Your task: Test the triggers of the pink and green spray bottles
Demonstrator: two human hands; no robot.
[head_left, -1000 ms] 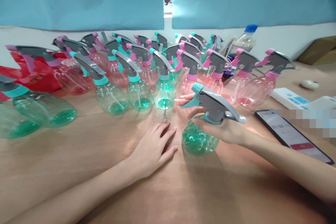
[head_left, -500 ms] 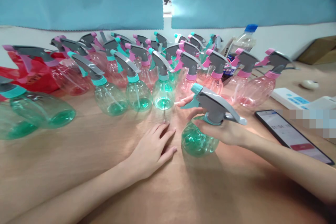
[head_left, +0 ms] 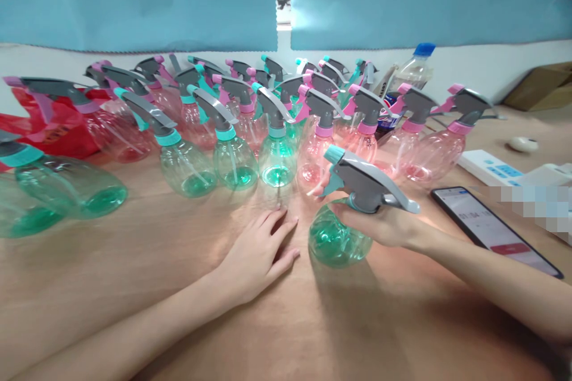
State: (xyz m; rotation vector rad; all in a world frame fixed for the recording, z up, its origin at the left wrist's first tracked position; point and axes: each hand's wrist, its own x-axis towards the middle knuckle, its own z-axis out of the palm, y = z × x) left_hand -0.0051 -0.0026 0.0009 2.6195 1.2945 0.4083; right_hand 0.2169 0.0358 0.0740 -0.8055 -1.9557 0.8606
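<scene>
My right hand (head_left: 379,223) is wrapped round the neck of a green spray bottle (head_left: 335,241) with a grey and turquoise trigger head. Its fingers pass behind the neck and lie at the trigger, partly hidden. The bottle tilts a little, its nozzle pointing up and to the left. My left hand (head_left: 257,253) lies flat on the wooden table (head_left: 187,321), fingers spread and holding nothing, just left of that bottle. Beyond the hands stands a front row with a green spray bottle (head_left: 277,164) and a pink spray bottle (head_left: 314,161).
Several more green and pink spray bottles crowd the back. At the left lies a red plastic bag (head_left: 67,134). To the right are a phone (head_left: 496,232), a white power strip (head_left: 489,168), a white mouse (head_left: 522,144), a blue-capped bottle (head_left: 415,68) and a cardboard box (head_left: 540,86).
The right hand's fingers have drawn in toward the trigger, which sits closer to the bottle neck. The left hand stays in place. The view has shifted very slightly.
</scene>
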